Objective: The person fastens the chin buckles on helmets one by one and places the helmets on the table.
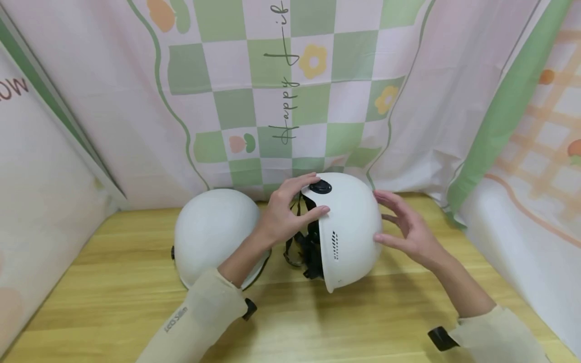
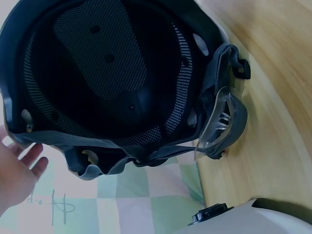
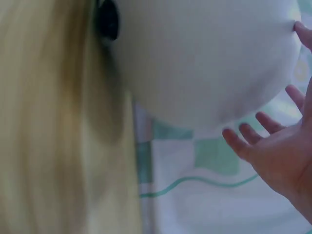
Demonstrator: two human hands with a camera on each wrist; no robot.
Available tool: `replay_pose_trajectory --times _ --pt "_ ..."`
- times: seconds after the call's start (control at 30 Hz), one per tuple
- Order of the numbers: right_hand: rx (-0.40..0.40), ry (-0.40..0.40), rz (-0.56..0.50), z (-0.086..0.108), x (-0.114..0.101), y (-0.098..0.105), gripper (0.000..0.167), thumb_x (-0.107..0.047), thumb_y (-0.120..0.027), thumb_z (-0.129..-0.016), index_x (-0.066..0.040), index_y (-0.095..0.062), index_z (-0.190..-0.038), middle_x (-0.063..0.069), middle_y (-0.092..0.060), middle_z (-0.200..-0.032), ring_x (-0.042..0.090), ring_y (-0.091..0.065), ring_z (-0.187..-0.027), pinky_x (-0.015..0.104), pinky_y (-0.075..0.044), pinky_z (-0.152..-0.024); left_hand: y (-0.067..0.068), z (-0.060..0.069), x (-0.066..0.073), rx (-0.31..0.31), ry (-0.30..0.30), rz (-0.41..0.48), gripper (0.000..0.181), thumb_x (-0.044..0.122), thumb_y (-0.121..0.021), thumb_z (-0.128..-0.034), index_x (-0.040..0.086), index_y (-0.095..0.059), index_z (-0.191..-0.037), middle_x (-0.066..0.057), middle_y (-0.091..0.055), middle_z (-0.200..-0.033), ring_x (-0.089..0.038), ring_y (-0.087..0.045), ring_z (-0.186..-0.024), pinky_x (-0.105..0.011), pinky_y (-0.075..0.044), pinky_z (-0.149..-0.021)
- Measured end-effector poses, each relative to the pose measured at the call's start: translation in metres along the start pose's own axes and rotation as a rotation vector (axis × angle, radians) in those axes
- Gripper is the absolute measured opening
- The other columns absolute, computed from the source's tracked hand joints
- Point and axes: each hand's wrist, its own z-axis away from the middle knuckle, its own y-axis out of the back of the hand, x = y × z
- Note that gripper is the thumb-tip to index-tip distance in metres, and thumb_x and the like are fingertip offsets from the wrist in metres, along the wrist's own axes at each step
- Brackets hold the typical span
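Observation:
A white helmet (image 1: pixel 351 232) is turned on its side, its opening facing left. Dark padding (image 2: pixel 109 58), black straps and a clear chin cup (image 2: pixel 217 122) show inside it in the left wrist view. My left hand (image 1: pixel 286 209) grips the helmet near its rim, thumb on the shell and fingertips by a black round disc (image 1: pixel 321 186). On the crown side, my right hand (image 1: pixel 410 229) touches the shell with spread fingers. Left of it a second white helmet (image 1: pixel 215 229) sits dome up on the table, partly behind my left forearm. Whether the turned helmet touches the table, I cannot tell.
The wooden table (image 1: pixel 113 312) runs back to a curtain (image 1: pixel 313 101) with a green and white check pattern. Printed cloth also hangs at the left (image 1: pixel 41 166) and right (image 1: pixel 535 201) sides.

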Motion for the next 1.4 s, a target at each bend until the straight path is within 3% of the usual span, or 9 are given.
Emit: replay_pose_trajectory --times 0.2,0.37,0.47,0.53,0.77,0.97,1.07,1.23,1.4 --pt "0.04 -0.009 0.25 -0.009 -0.024 -0.009 0.085 0.007 -0.086 -0.073 -0.008 -0.052 -0.15 0.011 -0.041 -0.16 0.009 -0.034 -0.146 0.022 -0.036 -0.111 -0.005 -0.001 0.001 -0.007 -0.007 -0.003 0.06 0.027 -0.08 -0.0918 0.012 -0.059 -0.145 -0.007 -0.051 -0.156 -0.024 -0.042 -0.145 -0.052 -0.035 -0.119" --pt "0.018 -0.035 0.296 -0.013 -0.031 -0.013 0.082 -0.001 -0.088 -0.074 -0.012 -0.055 -0.148 0.015 -0.038 -0.161 0.031 -0.031 -0.149 0.063 -0.035 -0.112 -0.009 -0.002 0.003 -0.03 -0.022 -0.006 0.06 0.029 -0.078 -0.0931 0.013 -0.058 -0.147 -0.007 -0.05 -0.156 -0.024 -0.039 -0.147 -0.051 -0.033 -0.12" --pt "-0.004 -0.047 0.288 -0.013 -0.03 -0.013 0.078 -0.002 -0.087 -0.077 -0.011 -0.055 -0.148 0.016 -0.037 -0.162 0.041 -0.028 -0.149 0.075 -0.034 -0.106 -0.01 -0.003 0.004 -0.046 -0.023 -0.012 0.06 0.029 -0.077 -0.0941 0.013 -0.056 -0.148 -0.008 -0.048 -0.158 -0.025 -0.037 -0.148 -0.052 -0.032 -0.121" --pt "-0.012 -0.06 0.287 -0.013 -0.028 -0.013 0.076 -0.002 -0.086 -0.079 -0.011 -0.055 -0.148 0.017 -0.037 -0.162 0.042 -0.028 -0.149 0.071 -0.037 -0.106 -0.009 -0.003 0.004 -0.066 -0.016 -0.021 0.062 0.03 -0.076 -0.0954 0.014 -0.054 -0.151 -0.008 -0.044 -0.16 -0.025 -0.035 -0.15 -0.054 -0.032 -0.121" --pt "-0.002 -0.047 0.257 -0.008 -0.017 -0.011 0.071 0.003 -0.083 -0.082 -0.005 -0.054 -0.146 0.019 -0.043 -0.157 0.009 -0.04 -0.143 0.013 -0.044 -0.1 -0.007 -0.002 0.005 -0.136 -0.023 -0.029 0.064 0.031 -0.072 -0.0989 0.019 -0.047 -0.157 0.0 -0.03 -0.169 -0.026 -0.027 -0.154 -0.059 -0.032 -0.119" --pt "0.005 -0.014 0.161 0.0 -0.002 -0.008 0.074 0.012 -0.076 -0.082 0.001 -0.048 -0.15 0.012 -0.045 -0.156 0.002 -0.047 -0.136 0.014 -0.047 -0.098 -0.001 0.001 0.005 -0.151 -0.014 0.002 0.066 0.028 -0.07 -0.1003 0.018 -0.043 -0.159 -0.002 -0.03 -0.169 -0.025 -0.026 -0.155 -0.06 -0.03 -0.12" --pt "0.013 -0.016 0.125 0.004 0.005 -0.004 0.073 0.014 -0.072 -0.083 0.002 -0.046 -0.151 -0.001 -0.046 -0.155 0.003 -0.048 -0.134 0.014 -0.047 -0.097 0.004 0.005 0.003 -0.135 -0.007 0.027 0.064 0.025 -0.068 -0.1014 0.014 -0.042 -0.159 -0.007 -0.031 -0.169 -0.027 -0.026 -0.155 -0.059 -0.029 -0.121" --pt "0.018 0.001 -0.026 0.008 0.014 0.002 0.065 0.019 -0.059 -0.089 0.005 -0.044 -0.15 -0.004 -0.048 -0.153 0.007 -0.049 -0.134 0.015 -0.048 -0.099 0.015 0.008 -0.003 -0.086 -0.008 0.025 0.061 0.021 -0.066 -0.1028 0.009 -0.043 -0.158 -0.011 -0.034 -0.167 -0.027 -0.029 -0.155 -0.055 -0.03 -0.122" --pt "0.049 0.003 -0.126 0.01 0.015 0.007 0.064 0.018 -0.048 -0.093 -0.007 -0.049 -0.152 -0.005 -0.051 -0.151 0.008 -0.051 -0.133 0.015 -0.047 -0.099 0.023 0.012 -0.01 -0.063 0.037 0.0 0.059 0.024 -0.065 -0.1038 0.011 -0.044 -0.158 -0.009 -0.036 -0.166 -0.026 -0.029 -0.155 -0.053 -0.029 -0.123"
